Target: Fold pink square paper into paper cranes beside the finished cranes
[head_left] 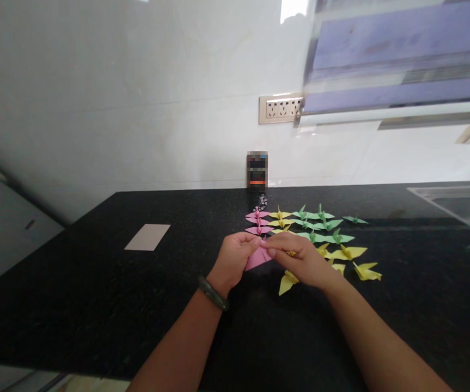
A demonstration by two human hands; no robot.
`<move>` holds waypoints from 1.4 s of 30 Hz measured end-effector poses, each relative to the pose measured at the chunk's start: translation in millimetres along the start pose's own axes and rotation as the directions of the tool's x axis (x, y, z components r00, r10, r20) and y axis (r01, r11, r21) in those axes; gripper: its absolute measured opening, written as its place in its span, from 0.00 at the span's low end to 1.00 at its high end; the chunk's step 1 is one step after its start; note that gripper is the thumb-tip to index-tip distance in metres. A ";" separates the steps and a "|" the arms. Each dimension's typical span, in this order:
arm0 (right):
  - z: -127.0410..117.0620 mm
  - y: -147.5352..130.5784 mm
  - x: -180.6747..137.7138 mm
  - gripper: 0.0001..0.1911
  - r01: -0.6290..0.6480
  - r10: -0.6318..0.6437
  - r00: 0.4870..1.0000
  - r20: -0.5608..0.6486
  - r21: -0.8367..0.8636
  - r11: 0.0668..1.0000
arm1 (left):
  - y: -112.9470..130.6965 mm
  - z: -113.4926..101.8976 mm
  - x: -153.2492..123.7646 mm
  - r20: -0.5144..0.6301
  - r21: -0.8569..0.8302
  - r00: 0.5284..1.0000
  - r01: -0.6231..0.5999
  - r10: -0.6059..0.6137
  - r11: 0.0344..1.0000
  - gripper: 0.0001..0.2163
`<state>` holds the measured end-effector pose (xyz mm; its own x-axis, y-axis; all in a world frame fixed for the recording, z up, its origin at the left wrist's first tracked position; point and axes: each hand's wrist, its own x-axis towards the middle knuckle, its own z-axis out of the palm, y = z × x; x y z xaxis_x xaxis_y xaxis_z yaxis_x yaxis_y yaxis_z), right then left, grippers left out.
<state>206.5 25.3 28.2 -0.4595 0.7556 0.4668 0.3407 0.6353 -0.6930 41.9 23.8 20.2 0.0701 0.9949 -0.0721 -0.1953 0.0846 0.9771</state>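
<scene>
Between my two hands is a piece of pink origami paper (pixel 258 258), partly folded, with a crease down its middle. My left hand (pixel 237 256) pinches its upper left side, and a dark bangle circles that wrist. My right hand (pixel 300 256) grips the upper right side with thumb and fingers. Just beyond the hands lie pink paper cranes (pixel 259 222), yellow paper cranes (pixel 280 215) and green paper cranes (pixel 320 224) in rows. More yellow cranes (pixel 348 252) surround my right hand, some partly hidden by it. One yellow crane (pixel 287 282) lies below the right hand.
A pale square of paper (pixel 147 237) lies to the left on the black countertop (pixel 96 283). A small pixelated box (pixel 257 170) stands against the tiled wall. A metal sink edge (pixel 455 204) is at far right, and a socket panel (pixel 280 109) is above.
</scene>
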 end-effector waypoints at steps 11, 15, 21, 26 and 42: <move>13.2 0.4 2.6 0.14 -0.310 0.310 0.951 -0.005 0.047 0.950 | 6.5 4.5 -3.4 -0.035 0.246 0.988 -0.135 0.148 0.960 0.06; 12.5 1.0 2.7 0.13 -0.357 0.355 0.934 0.039 0.146 0.923 | 5.6 4.2 -4.1 -0.041 0.331 0.981 -0.165 0.188 0.929 0.06; 9.2 2.9 1.3 0.13 -0.424 0.416 0.906 0.083 0.218 0.879 | 6.7 5.3 -4.7 -0.027 0.336 0.985 -0.152 0.171 0.930 0.09; 10.8 3.8 1.0 0.13 -0.385 0.384 0.923 0.039 0.130 0.914 | 2.7 1.8 -2.3 -0.009 0.389 0.974 -0.205 0.227 0.898 0.09; 1.5 2.5 0.8 0.13 -0.333 0.333 0.943 0.005 0.035 0.942 | 3.0 -5.4 2.3 -0.131 0.358 0.949 -0.223 0.285 0.907 0.07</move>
<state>205.8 27.2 26.0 -0.3240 0.9233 0.2062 0.4457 0.3412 -0.8276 36.2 26.7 21.9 -0.1177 0.9759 0.1836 0.1574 -0.1642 0.9738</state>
